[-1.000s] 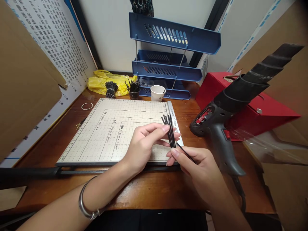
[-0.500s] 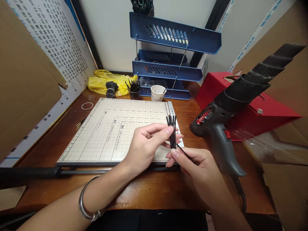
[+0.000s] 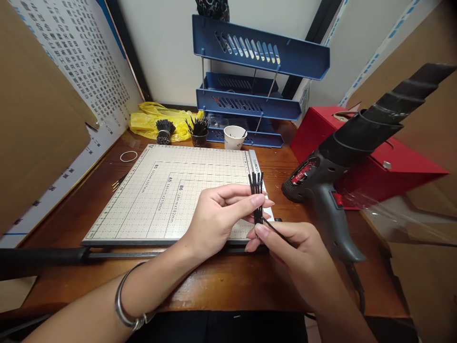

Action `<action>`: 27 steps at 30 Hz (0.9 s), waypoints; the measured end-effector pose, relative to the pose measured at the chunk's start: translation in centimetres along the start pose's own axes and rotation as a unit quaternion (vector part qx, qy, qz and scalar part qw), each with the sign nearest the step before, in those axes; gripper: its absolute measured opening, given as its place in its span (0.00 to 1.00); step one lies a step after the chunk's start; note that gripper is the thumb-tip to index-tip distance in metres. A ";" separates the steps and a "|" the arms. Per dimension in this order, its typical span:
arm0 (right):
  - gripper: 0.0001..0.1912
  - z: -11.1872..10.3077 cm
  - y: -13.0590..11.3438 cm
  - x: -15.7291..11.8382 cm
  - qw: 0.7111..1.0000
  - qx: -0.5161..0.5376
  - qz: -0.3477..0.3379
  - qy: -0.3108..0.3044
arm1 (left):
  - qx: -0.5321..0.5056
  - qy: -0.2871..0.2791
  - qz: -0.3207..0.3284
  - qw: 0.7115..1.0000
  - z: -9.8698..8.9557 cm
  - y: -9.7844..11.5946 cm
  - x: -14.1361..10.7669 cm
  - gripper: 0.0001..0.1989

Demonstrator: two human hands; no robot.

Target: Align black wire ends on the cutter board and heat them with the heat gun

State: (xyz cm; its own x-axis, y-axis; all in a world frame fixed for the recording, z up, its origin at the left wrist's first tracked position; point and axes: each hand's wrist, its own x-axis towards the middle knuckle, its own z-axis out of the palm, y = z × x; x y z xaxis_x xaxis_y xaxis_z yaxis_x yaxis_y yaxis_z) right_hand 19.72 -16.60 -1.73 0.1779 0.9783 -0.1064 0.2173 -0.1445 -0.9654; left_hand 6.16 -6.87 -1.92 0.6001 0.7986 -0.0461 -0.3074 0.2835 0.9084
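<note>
Several thin black wires (image 3: 256, 183) stand upright as a small bundle over the right edge of the paper trimmer (image 3: 143, 209). My left hand (image 3: 223, 214) pinches the bundle near its middle between thumb and fingers. Just below, my right hand (image 3: 289, 245) is closed on the bundle's lower end, thumb pressed against it. One more black strand (image 3: 276, 227) slants from the bundle over the right fingers; where it ends is hidden. The wires' lower tips are covered by the fingers.
Behind the trimmer are a tied black wire bundle (image 3: 164, 131), a dark cup of wires (image 3: 198, 133), a white paper cup (image 3: 234, 137) and a blue rack (image 3: 250, 102). A heat gun (image 3: 332, 176) stands at right before a red box (image 3: 392, 166). The trimmer's handle (image 3: 43, 256) juts left.
My left thumb has slid slightly down and right along the wires. Both hands still hold the bundle, and the rest looks the same apart from a slight view shift.
</note>
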 end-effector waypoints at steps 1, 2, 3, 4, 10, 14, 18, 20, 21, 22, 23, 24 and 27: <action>0.22 -0.4 -0.1 -0.1 1.000 -0.023 -0.003 -0.010 | -0.001 0.002 -0.003 1.000 0.0 0.0 0.0 0.07; 0.24 -0.7 -0.2 -0.1 0.999 -0.047 -0.006 -0.013 | 0.000 0.003 -0.005 1.000 0.0 0.0 0.0 0.08; 0.25 -1.2 -0.3 -0.2 0.998 -0.066 -0.008 -0.006 | 0.002 0.003 -0.006 1.000 0.0 0.0 0.0 0.08; 0.27 -1.5 -0.4 -0.3 0.997 -0.074 -0.010 0.013 | 0.006 0.000 -0.009 1.000 0.0 0.0 0.0 0.09; 0.16 -2.2 -0.6 -0.3 0.976 0.043 -0.014 0.214 | 0.036 -0.070 -0.092 0.993 0.3 -0.2 -0.2 0.08; 0.15 -2.0 -0.7 -0.2 0.974 0.059 -0.017 0.220 | 0.031 -0.105 -0.112 0.988 0.5 -0.5 -0.5 0.06; 0.15 -2.1 -0.8 -0.4 0.978 0.048 -0.022 0.200 | 0.021 -0.118 -0.117 0.986 0.5 -0.5 -0.5 0.06; 0.14 -2.1 -0.9 -0.5 0.981 0.056 -0.026 0.186 | 0.017 -0.117 -0.118 0.986 0.6 -0.5 -0.5 0.07; 0.13 -2.1 -0.9 -0.5 0.981 0.061 -0.027 0.181 | 0.014 -0.117 -0.120 0.986 0.6 -0.5 -0.4 0.06; 0.13 -2.1 -0.9 -0.5 0.981 0.065 -0.029 0.178 | 0.009 -0.118 -0.122 0.985 0.6 -0.5 -0.4 0.06; 0.12 -2.1 -0.9 -0.5 0.982 0.068 -0.029 0.176 | 0.005 -0.120 -0.124 0.985 0.5 -0.5 -0.4 0.05; 0.12 -2.1 -0.9 -0.5 0.982 0.068 -0.030 0.176 | 0.001 -0.121 -0.124 0.985 0.5 -0.5 -0.4 0.05; 0.11 -2.1 -0.8 -0.6 0.981 0.068 -0.033 0.176 | -0.005 -0.124 -0.126 0.984 0.5 -0.6 -0.5 0.05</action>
State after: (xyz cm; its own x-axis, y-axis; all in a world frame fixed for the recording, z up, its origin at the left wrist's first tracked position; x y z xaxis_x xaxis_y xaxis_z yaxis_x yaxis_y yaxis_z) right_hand 21.45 -17.35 -0.43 0.4934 0.8695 0.0237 0.1137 -0.0375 -0.9928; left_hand 6.42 -7.67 -2.22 0.8203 0.5473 -0.1658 -0.1319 0.4632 0.8764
